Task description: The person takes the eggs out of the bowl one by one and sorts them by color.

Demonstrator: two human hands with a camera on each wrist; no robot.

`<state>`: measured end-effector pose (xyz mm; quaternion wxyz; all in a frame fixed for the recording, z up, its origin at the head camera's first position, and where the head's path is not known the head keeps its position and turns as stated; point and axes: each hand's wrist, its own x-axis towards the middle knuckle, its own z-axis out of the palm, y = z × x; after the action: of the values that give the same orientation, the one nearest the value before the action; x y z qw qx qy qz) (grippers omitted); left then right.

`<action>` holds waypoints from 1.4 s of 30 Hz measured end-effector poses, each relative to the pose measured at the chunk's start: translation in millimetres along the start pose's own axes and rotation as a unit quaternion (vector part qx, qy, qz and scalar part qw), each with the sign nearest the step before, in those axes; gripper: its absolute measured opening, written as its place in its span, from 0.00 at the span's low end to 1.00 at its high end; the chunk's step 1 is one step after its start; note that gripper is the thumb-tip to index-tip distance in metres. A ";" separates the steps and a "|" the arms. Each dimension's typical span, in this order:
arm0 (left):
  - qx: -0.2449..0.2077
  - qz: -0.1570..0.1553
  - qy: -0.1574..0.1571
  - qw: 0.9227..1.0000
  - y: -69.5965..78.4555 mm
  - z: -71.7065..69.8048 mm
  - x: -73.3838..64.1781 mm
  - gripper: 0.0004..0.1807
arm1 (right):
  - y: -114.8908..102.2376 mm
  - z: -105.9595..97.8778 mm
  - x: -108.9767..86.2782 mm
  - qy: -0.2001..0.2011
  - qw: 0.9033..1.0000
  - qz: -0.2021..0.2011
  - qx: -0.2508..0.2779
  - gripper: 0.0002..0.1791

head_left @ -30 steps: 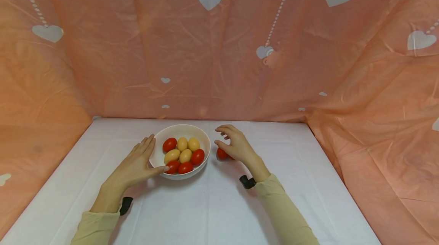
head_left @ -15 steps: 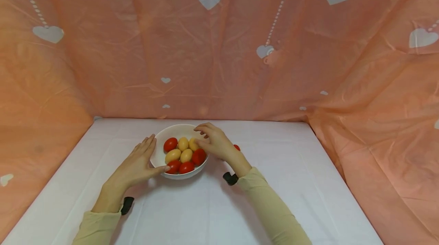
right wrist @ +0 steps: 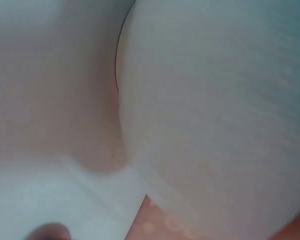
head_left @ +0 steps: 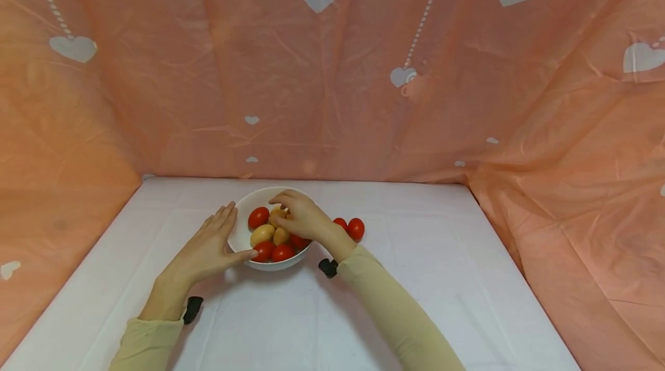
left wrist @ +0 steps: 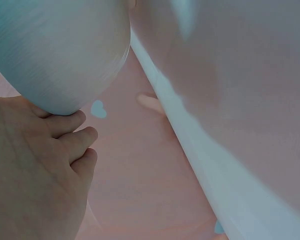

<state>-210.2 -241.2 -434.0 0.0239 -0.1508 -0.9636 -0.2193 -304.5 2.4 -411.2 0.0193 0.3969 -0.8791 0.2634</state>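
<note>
A white bowl (head_left: 239,237) on the table holds several glossy red and yellow egg-shaped pieces, among them a red one (head_left: 258,218) and a yellow one (head_left: 262,235). My left hand (head_left: 205,255) rests on the bowl's left side with straight fingers, its thumb reaching over the near rim. In the left wrist view, its fingertips (left wrist: 82,140) touch the bowl's outer wall. My right hand (head_left: 302,216) hangs over the bowl's right part, fingers loosely bent above the yellow pieces and partly hiding them. I see nothing gripped in it.
Two red egg-shaped pieces (head_left: 355,229) lie on the white table (head_left: 415,278) right of the bowl, one partly behind my right wrist. An orange curtain (head_left: 337,100) with white hearts closes off the back and sides.
My right hand has moved left from above the red pieces on the table to over the bowl, uncovering those pieces. My left hand has stayed against the bowl.
</note>
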 end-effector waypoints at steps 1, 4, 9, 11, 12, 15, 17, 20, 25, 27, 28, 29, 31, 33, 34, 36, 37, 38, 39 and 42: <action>0.000 0.000 0.000 1.000 0.0 -0.4 0.1 0.66 | -1.3 0.8 2.4 -0.004 1.000 -0.004 -0.021 0.21; -0.001 -0.001 -0.001 1.000 0.2 -1.3 -0.1 0.65 | -4.9 3.1 8.8 -0.011 0.996 -0.013 -0.083 0.22; -0.004 0.002 -0.001 1.000 0.4 -1.3 -0.6 0.65 | -8.9 7.9 16.0 -0.041 0.993 -0.007 -0.106 0.23; -0.005 0.003 0.000 1.000 0.4 -1.0 -0.6 0.65 | -9.9 10.5 18.0 -0.055 0.994 0.001 -0.089 0.22; -0.004 0.004 0.000 1.000 0.3 -0.8 -0.5 0.65 | -10.3 11.7 18.7 -0.059 0.995 0.007 -0.080 0.21; -0.003 0.006 0.003 1.000 -0.1 -0.5 -0.4 0.65 | -11.4 15.5 20.8 -0.071 0.996 0.019 -0.049 0.21; -0.002 0.008 0.004 1.000 -0.2 -0.3 -0.4 0.65 | -11.6 17.6 22.1 -0.075 0.996 0.021 -0.045 0.22; -0.002 0.010 0.006 1.000 -0.2 -0.1 -0.4 0.65 | -11.5 20.3 24.0 -0.076 0.996 0.022 -0.048 0.22; -0.005 0.010 0.005 1.000 -0.6 -0.2 -0.5 0.65 | -11.9 22.2 27.8 -0.077 0.995 0.026 -0.062 0.23; -0.005 0.010 0.005 1.000 -1.0 -0.1 -0.2 0.65 | -12.3 23.1 29.3 -0.081 0.994 0.029 -0.066 0.23; -0.004 0.010 0.006 1.000 -1.2 -0.2 -0.2 0.65 | -12.7 23.8 30.2 -0.084 0.994 0.031 -0.068 0.24; -0.005 0.010 0.006 1.000 -1.4 -0.2 -0.1 0.65 | -13.0 24.8 31.1 -0.087 0.993 0.034 -0.068 0.24; -0.003 0.012 0.008 1.000 -1.6 0.1 0.1 0.65 | -13.2 27.6 33.0 -0.093 0.993 0.040 -0.067 0.25; -0.001 0.015 0.011 1.000 -1.7 0.4 0.1 0.65 | -13.2 30.6 34.4 -0.097 0.992 0.045 -0.063 0.25; 0.001 0.016 0.011 1.000 -1.9 0.6 0.0 0.64 | -13.4 32.0 35.1 -0.099 0.992 0.047 -0.060 0.26; 0.001 0.018 0.014 1.000 -2.3 0.7 -0.2 0.64 | -13.6 34.5 36.4 -0.098 0.993 0.051 -0.054 0.26; 0.001 0.018 0.015 1.000 -2.5 0.8 -0.3 0.64 | -13.9 35.4 36.7 -0.096 0.993 0.052 -0.049 0.27; 0.002 0.018 0.015 1.000 -2.6 0.8 -0.4 0.64 | -14.4 36.2 37.1 -0.095 0.993 0.054 -0.047 0.27; 0.002 0.019 0.015 1.000 -2.9 0.8 -0.6 0.63 | -15.0 36.9 37.5 -0.094 0.993 0.056 -0.043 0.28; 0.000 0.020 0.015 1.000 -2.8 0.4 -1.0 0.64 | -16.6 39.3 38.7 -0.087 0.994 0.058 -0.039 0.28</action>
<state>-210.1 -243.7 -435.6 0.0432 -0.1664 -0.9601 -0.2207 -312.3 -52.1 -428.1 -0.0569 0.3657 -0.9084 0.1945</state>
